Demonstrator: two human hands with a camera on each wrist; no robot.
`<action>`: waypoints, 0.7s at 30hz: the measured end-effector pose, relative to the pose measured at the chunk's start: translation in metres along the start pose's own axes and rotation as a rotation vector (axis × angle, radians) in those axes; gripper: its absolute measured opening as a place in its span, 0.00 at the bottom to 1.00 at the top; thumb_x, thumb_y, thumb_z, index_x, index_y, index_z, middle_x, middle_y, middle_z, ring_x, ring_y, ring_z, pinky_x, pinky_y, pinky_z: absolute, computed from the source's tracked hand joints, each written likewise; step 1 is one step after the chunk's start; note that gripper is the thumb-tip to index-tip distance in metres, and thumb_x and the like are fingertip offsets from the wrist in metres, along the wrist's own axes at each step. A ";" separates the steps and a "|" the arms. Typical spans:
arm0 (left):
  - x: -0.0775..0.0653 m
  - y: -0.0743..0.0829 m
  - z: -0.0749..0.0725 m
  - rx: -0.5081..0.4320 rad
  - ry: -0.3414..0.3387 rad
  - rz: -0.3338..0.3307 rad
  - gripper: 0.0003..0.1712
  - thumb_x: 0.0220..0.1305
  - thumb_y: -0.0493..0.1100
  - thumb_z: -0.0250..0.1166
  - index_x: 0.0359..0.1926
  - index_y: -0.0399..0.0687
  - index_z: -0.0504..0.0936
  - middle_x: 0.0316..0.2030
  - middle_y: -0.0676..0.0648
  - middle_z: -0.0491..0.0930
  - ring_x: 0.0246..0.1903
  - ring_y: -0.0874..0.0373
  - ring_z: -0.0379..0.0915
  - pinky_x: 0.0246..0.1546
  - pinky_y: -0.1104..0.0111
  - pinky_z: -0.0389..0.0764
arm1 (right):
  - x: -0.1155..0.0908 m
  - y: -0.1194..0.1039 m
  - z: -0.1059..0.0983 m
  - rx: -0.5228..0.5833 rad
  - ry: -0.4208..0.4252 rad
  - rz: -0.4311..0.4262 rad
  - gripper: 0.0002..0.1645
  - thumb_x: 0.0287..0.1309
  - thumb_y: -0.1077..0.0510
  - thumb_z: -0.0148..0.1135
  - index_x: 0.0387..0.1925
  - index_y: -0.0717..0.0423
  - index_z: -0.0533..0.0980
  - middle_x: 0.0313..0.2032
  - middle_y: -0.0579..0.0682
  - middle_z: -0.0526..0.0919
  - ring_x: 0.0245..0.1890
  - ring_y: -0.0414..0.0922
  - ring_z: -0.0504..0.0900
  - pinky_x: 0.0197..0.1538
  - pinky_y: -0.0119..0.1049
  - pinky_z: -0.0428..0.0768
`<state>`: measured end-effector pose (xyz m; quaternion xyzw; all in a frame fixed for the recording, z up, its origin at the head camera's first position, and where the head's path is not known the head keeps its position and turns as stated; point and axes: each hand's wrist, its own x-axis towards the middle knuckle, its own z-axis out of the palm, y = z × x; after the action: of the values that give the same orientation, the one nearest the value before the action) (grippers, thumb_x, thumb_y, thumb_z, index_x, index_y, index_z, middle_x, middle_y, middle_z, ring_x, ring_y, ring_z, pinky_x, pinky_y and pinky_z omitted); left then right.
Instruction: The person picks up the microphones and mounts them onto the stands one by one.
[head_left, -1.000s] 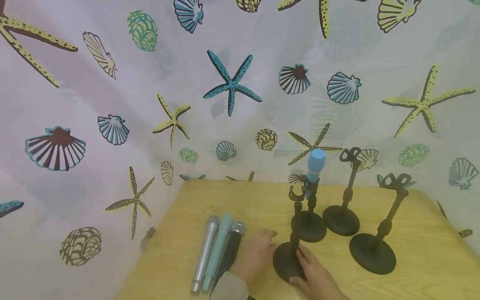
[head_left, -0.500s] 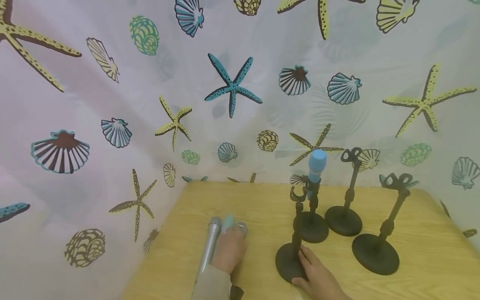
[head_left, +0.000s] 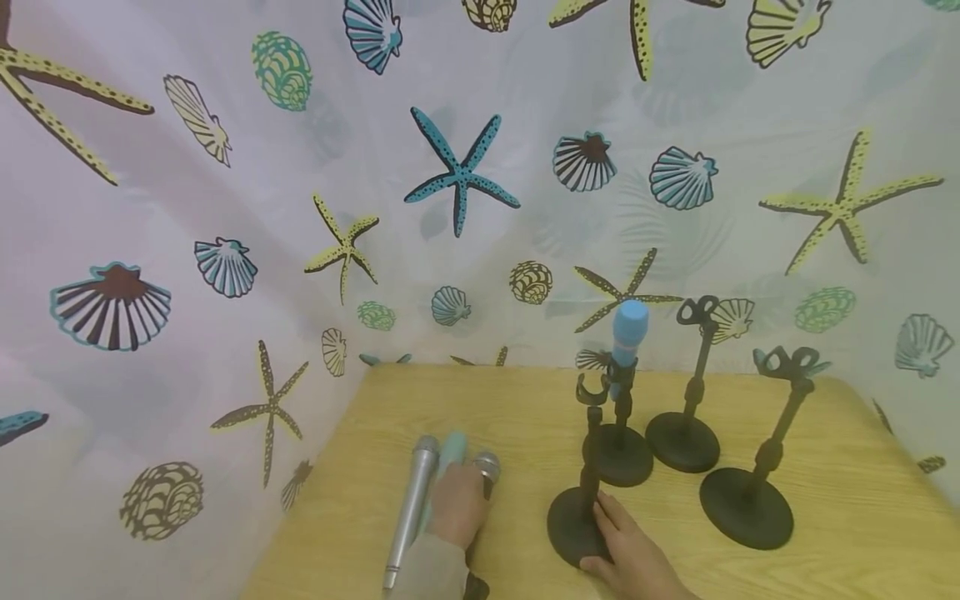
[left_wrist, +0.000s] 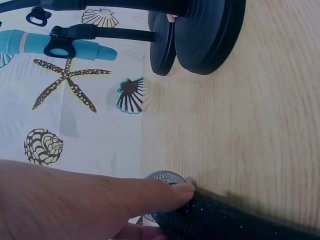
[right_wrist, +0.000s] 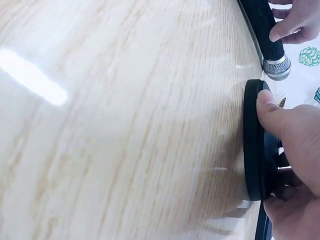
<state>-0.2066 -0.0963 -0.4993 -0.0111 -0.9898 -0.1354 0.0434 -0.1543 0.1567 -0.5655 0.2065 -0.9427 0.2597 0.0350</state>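
Observation:
My left hand (head_left: 459, 504) grips a black microphone (right_wrist: 262, 30) with a silver mesh head just below that head, thumb (left_wrist: 170, 196) along its side. Beside it lie a mint-green microphone (head_left: 452, 450), partly hidden by the hand, and a silver microphone (head_left: 414, 508). With my right hand (head_left: 633, 550) I hold the round black base of the nearest microphone stand (head_left: 576, 527), thumb and fingers at its rim. An open, vacant clip tops this stand. Right behind it, a second stand (head_left: 621, 458) carries a blue microphone (head_left: 630, 329) in its clip.
Two more black stands with vacant clips, a rear one (head_left: 682, 442) and a front one (head_left: 746, 508), stand to the right on the wooden table (head_left: 420, 392). A white curtain (head_left: 480, 267) printed with shells and starfish hangs behind and along the sides.
My left hand has moved left from beside the stand onto the black microphone, which has shifted slightly right, away from the green one. The right hand stays at the stand's base.

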 end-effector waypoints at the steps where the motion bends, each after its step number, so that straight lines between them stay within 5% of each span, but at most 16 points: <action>1: 0.001 -0.001 0.002 0.012 -0.002 -0.007 0.13 0.48 0.38 0.77 0.30 0.37 0.80 0.27 0.40 0.79 0.28 0.48 0.76 0.27 0.55 0.81 | 0.000 0.000 0.000 0.004 -0.005 0.006 0.48 0.51 0.49 0.73 0.63 0.78 0.66 0.69 0.73 0.61 0.67 0.69 0.65 0.62 0.60 0.73; 12: 0.000 0.002 0.013 -0.002 -0.090 0.058 0.17 0.55 0.47 0.73 0.26 0.38 0.80 0.18 0.48 0.72 0.16 0.58 0.67 0.16 0.69 0.72 | 0.000 -0.001 0.001 0.005 -0.003 0.009 0.49 0.50 0.49 0.74 0.63 0.78 0.66 0.68 0.73 0.62 0.67 0.69 0.66 0.61 0.60 0.73; 17: 0.002 0.003 0.014 -0.096 -0.120 0.103 0.18 0.58 0.49 0.71 0.26 0.40 0.78 0.16 0.51 0.72 0.15 0.61 0.66 0.14 0.72 0.69 | 0.000 -0.001 0.003 0.008 -0.019 0.020 0.50 0.50 0.48 0.73 0.63 0.79 0.65 0.68 0.73 0.61 0.67 0.69 0.66 0.61 0.60 0.73; 21: 0.009 0.007 0.011 -0.228 -0.167 0.073 0.17 0.61 0.50 0.69 0.30 0.41 0.77 0.19 0.51 0.73 0.17 0.60 0.70 0.17 0.71 0.73 | 0.001 -0.001 0.004 0.011 -0.020 0.041 0.50 0.50 0.47 0.74 0.63 0.78 0.66 0.69 0.72 0.61 0.67 0.68 0.65 0.62 0.60 0.73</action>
<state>-0.2158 -0.0866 -0.5071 -0.0632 -0.9670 -0.2441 -0.0357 -0.1550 0.1538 -0.5684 0.1900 -0.9457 0.2632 0.0191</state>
